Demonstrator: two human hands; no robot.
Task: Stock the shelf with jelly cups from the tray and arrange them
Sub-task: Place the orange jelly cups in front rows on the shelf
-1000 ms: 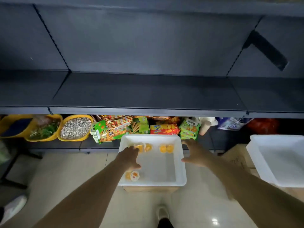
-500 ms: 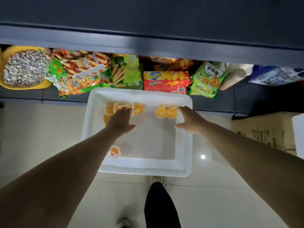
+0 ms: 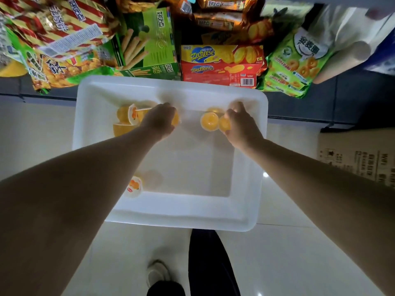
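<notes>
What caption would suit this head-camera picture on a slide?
Both hands, left hand and right hand, reach orange jelly cups in a white plastic tray.

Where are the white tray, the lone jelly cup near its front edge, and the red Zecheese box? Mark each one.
white tray (image 3: 181, 212): head view, on its bare near rim.
lone jelly cup (image 3: 134, 186): head view, on its printed lid.
red Zecheese box (image 3: 220, 72): head view, on its red front face.

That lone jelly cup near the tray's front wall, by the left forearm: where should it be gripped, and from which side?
Probably by its round side wall just under the lid rim, fingers coming down from above. The jelly cup sits lid-up apart from the others, and the tray wall close behind it blocks a low sideways approach.
</notes>
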